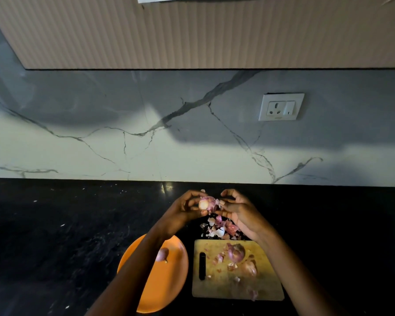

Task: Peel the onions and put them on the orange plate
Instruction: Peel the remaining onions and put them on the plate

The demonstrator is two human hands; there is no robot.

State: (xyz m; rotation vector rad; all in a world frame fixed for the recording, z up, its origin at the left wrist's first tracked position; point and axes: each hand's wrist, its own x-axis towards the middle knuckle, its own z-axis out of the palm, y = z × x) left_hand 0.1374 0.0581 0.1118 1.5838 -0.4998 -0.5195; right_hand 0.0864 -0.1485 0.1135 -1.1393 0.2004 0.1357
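Note:
My left hand (184, 209) grips a small purple onion (206, 203), partly bared to pale flesh, above the black counter. My right hand (238, 209) pinches a loose flap of its skin on the right side. Below the hands lies a heap of torn onion skins (219, 228). The orange plate (169, 281) sits under my left forearm with one peeled onion (162, 254) on it. On the wooden cutting board (214, 286) rest an unpeeled purple onion (236, 252) and a second, brownish one (249, 268).
Scraps of skin are scattered over the board, which has a dark slot handle (202, 266) at its left. The black counter (55, 236) runs left and right. A marble backsplash with a white power socket (281, 107) stands behind.

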